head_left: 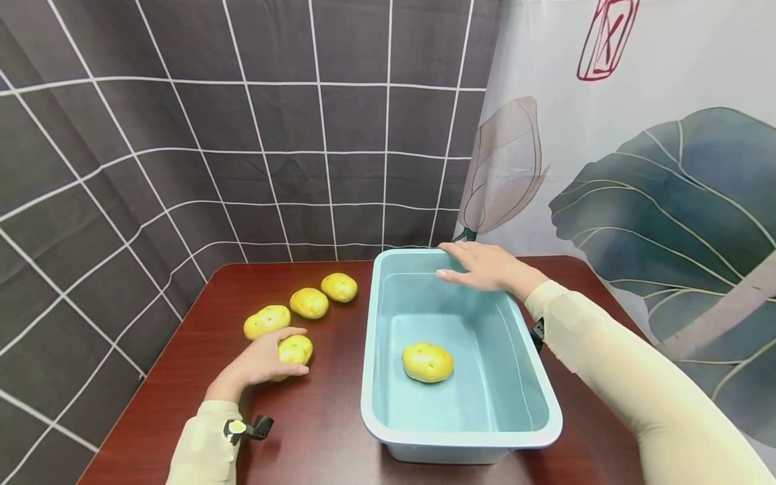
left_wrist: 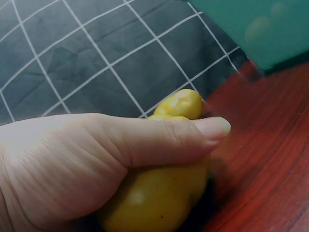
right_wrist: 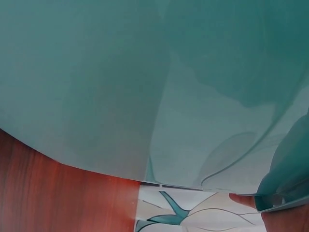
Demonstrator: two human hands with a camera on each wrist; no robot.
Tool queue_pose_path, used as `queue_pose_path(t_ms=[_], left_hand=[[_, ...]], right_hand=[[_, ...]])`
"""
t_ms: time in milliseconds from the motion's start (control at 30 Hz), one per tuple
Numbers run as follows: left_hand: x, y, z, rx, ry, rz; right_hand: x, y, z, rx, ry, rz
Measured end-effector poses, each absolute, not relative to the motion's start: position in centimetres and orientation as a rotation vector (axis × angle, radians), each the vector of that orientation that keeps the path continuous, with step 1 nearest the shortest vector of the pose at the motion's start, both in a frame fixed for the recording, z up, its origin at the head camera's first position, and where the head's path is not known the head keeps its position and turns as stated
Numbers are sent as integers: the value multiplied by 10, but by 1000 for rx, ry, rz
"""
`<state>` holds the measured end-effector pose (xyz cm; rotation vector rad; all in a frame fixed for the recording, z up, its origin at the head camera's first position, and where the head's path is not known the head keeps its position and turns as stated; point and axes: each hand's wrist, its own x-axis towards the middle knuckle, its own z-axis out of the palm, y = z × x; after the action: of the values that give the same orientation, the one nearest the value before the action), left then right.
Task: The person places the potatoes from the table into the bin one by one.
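My left hand grips a yellow potato on the left side of the table, thumb on its near side and fingers on the far side. In the left wrist view the thumb lies across the potato. My right hand holds the back right corner of a light blue plastic basin, thumb on the inner side and fingers over the rim. One potato lies on the basin's floor. The right wrist view is mostly filled by the basin's outer wall.
Just beyond the left hand, a row of potatoes runs toward the back: a near one, a middle one and a far one. The reddish-brown table ends at a dark gridded curtain and a leaf-patterned one.
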<state>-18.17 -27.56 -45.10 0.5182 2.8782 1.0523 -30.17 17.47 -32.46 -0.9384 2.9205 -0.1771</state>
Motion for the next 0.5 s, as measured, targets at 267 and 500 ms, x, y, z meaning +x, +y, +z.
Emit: queue_pose_path(t_ms=[267, 500], left_hand=[[-185, -269, -459, 478, 2905, 1146], [-188, -266, -464, 441, 2946, 1172]], right_hand=[[-304, 175, -326, -940, 2918, -179], [-306, 176, -328, -939, 2928, -181]])
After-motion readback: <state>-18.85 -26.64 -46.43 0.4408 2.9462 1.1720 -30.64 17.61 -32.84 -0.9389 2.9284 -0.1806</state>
